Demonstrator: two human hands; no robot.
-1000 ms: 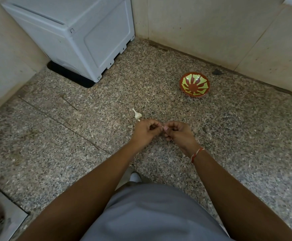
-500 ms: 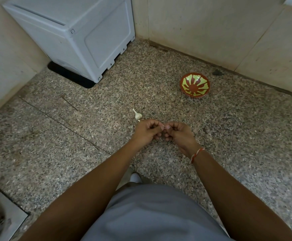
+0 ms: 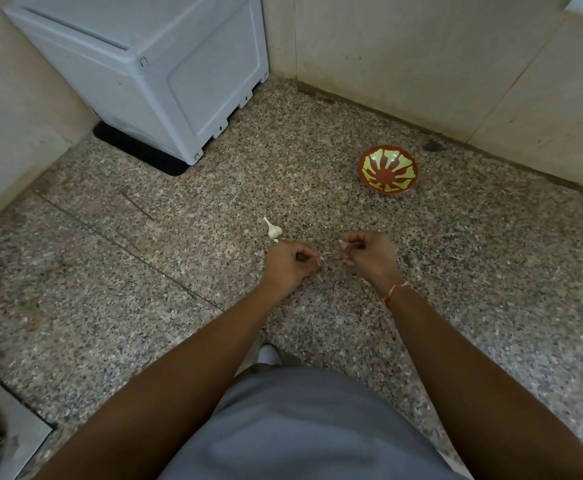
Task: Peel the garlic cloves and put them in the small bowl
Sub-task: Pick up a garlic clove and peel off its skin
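A small red bowl (image 3: 388, 170) with a yellow-green sunburst pattern stands on the speckled stone floor (image 3: 186, 216), far right of centre. A white garlic bulb (image 3: 274, 230) with a stalk lies on the floor just beyond my left hand. My left hand (image 3: 292, 263) is curled, pinching a small pale garlic clove (image 3: 323, 260) at its fingertips. My right hand (image 3: 368, 256), with a red thread on the wrist, is curled a short way to the right; whether its fingers hold a scrap of skin is hidden.
A white plastic appliance (image 3: 151, 67) stands in the far left corner on a black mat. Beige walls (image 3: 421, 57) close the floor at the back and left. A metal floor drain (image 3: 2, 434) sits at the bottom left. My grey-clad knee fills the bottom centre.
My hands were touching at the fingertips over the clove; now they have pulled apart, the right hand moving to the right while the left keeps the clove.
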